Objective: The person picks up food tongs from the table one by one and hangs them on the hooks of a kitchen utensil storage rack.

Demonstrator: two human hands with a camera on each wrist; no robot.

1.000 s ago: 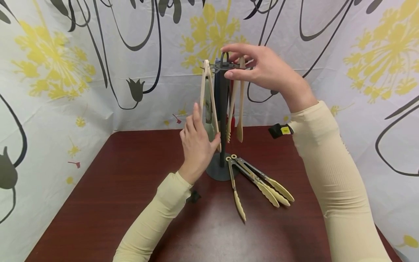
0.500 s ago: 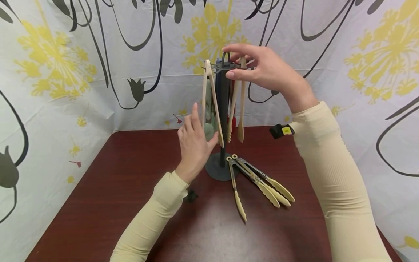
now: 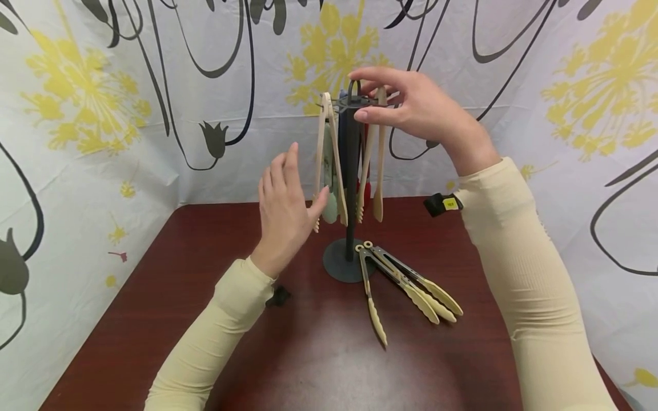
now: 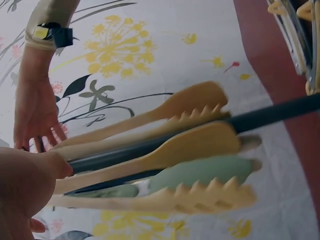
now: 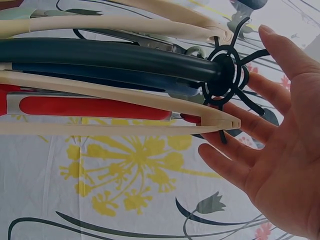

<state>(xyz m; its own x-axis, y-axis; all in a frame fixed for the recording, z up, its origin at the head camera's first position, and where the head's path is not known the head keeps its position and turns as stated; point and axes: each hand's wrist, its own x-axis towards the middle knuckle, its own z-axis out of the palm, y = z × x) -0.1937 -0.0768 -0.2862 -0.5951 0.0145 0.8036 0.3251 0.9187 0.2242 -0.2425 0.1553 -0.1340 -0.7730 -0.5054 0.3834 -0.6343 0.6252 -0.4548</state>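
Note:
A dark utensil stand [image 3: 350,188] has a ring of hooks [image 5: 243,60] at its top. My right hand [image 3: 424,111] is spread around that top, fingers behind the hooks and thumb in front, touching it without curling round. On the stand's left hang wooden tongs [image 3: 336,162], spread apart, one arm toothed and one spoon-shaped. My left hand [image 3: 285,208] is just left of them, fingers raised and holding nothing. A second pair of wooden tongs [image 3: 380,177] hangs on the right, beneath my right hand. Green-tipped tongs [image 4: 200,175], red-handled tongs [image 5: 95,107] and a blue-handled utensil [image 5: 110,77] hang behind.
Several metal tongs with pale yellow tips [image 3: 377,325] lie on the dark red table [image 3: 216,297], their ring ends beside the stand's round base [image 3: 339,268]. A patterned cloth [image 3: 205,74] hangs behind and along both sides.
My left hand has drawn away to the left from the left wooden tongs, which now hang free with both tips showing. My right hand stays at the stand's top.

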